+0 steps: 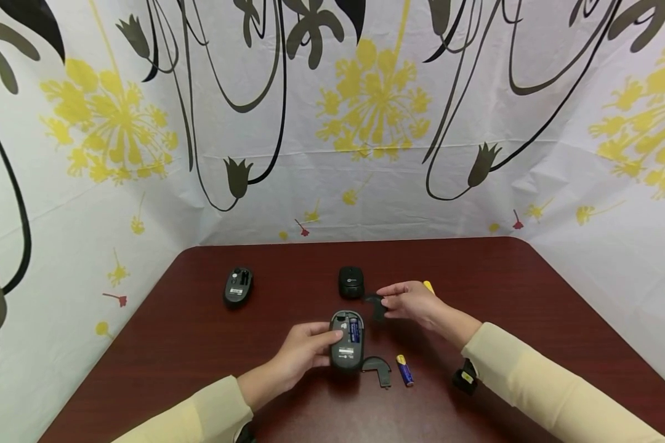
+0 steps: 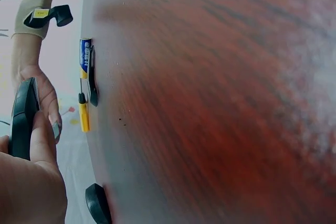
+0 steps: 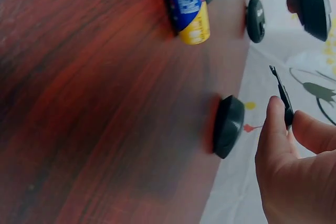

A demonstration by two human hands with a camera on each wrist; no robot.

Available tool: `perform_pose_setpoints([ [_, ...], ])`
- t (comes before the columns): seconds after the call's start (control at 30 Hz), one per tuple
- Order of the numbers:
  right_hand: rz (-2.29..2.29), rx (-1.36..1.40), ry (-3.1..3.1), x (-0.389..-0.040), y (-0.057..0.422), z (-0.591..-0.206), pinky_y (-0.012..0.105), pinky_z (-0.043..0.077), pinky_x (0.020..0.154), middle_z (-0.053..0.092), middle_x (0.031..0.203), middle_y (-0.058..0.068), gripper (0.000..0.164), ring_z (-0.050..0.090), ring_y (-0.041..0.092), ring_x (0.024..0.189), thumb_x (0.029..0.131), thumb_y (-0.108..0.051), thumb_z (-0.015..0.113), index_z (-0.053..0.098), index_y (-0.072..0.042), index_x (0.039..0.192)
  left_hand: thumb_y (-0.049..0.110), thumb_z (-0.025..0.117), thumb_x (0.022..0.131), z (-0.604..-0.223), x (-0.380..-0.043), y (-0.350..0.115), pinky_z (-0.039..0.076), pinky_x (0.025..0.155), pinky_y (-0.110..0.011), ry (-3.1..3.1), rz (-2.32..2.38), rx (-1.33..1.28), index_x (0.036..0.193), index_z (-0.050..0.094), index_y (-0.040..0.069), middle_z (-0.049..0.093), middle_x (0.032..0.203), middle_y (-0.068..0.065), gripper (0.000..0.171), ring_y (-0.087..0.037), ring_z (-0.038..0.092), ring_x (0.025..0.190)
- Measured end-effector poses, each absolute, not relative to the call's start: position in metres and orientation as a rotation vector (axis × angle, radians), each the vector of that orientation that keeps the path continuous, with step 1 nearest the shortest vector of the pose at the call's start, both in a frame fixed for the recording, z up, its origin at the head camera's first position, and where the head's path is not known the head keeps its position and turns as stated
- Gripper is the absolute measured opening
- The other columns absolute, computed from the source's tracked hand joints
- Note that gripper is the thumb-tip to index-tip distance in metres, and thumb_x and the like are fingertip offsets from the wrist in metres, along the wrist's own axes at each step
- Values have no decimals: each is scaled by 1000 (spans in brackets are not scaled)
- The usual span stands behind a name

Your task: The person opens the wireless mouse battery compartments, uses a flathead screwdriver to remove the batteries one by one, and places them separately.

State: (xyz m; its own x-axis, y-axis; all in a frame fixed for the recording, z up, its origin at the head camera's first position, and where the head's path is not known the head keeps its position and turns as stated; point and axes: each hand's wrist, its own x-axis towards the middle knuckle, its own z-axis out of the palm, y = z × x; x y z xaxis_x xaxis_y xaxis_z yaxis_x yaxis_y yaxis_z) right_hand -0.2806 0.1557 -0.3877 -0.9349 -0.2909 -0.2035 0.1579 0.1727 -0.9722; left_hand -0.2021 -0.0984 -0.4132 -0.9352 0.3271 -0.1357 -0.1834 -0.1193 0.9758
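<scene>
My left hand [image 1: 305, 347] grips a dark computer mouse [image 1: 346, 355], its underside facing me and the battery compartment uncovered. A blue battery [image 1: 355, 330] lies in that compartment. With thumb and fingers my right hand [image 1: 412, 303] pinches a thin, dark, curved battery cover [image 1: 375, 306], held above the table just right of the mouse; in the right wrist view the cover [image 3: 284, 98] shows edge-on. On the table below the hands rest a second curved cover [image 1: 380, 371] and a loose blue and yellow battery [image 1: 404, 370].
A black mouse [image 1: 351, 282] stands right side up behind the hands. Another mouse [image 1: 237, 286] lies upside down at the back left, its battery compartment exposed. Partly behind my right hand is a yellow-handled tool [image 2: 84, 114]. Patterned white cloth [image 1: 310, 215] hangs beyond the table [image 1: 199, 357].
</scene>
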Motion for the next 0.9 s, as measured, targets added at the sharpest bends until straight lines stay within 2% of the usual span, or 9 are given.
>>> perform_pose_setpoints([
  [0.23, -1764, -94, 2134, -284, 156, -399, 38, 56, 81, 63, 110, 21, 33, 66, 22, 92, 94, 7, 56, 54, 14, 126, 16, 67, 92, -413, -202, -98, 57, 75, -36, 1814, 2121, 153, 125, 58, -11, 68, 108, -19, 43, -24, 69, 91],
  [0.47, -1720, -78, 2137, -280, 152, -407, 38, 56, 80, 60, 117, 24, 31, 65, 24, 94, 95, 7, 55, 55, 14, 125, 18, 68, 92, -414, -202, -98, 57, 75, -36, 1821, 2116, 145, 125, 57, -11, 68, 108, -19, 45, -24, 69, 91],
  [0.9, -1683, -82, 2168, -278, 145, -419, 39, 57, 77, 65, 105, 18, 28, 66, 23, 88, 92, 10, 57, 58, 15, 119, 19, 68, 92, -413, -202, -97, 57, 75, -36, 1840, 2081, 138, 126, 58, -9, 68, 108, -17, 45, -23, 68, 91],
])
